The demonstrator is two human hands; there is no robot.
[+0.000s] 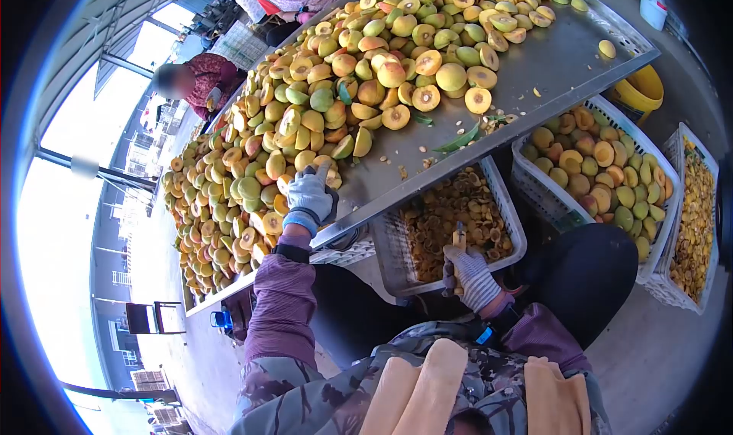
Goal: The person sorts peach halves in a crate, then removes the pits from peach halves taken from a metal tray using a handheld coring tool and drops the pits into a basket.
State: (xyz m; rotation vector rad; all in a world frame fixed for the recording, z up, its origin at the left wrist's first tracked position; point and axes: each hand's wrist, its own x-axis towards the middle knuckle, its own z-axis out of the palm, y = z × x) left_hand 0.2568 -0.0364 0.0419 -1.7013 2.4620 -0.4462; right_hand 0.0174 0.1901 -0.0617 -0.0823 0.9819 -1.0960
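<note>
My left hand (311,194), in a pale work glove, reaches onto the near edge of a large pile of halved yellow-green fruit (259,156) on the metal table (427,156). Its fingers touch fruit halves, but whether they grip one is not clear. My right hand (472,276), in a striped glove, is wrapped round a small tool with a wooden handle (459,240). It is over the near side of a white crate (397,267) that holds brown and orange scraps (450,217). Small seeds and a green leaf (460,139) lie on the metal.
A white crate of fruit halves (603,172) stands to the right, beside another crate of yellow pieces (693,221). Behind them is a yellow bucket (640,91). The table's raised rim (489,143) runs above the crates. Two people (208,82) sit across the table.
</note>
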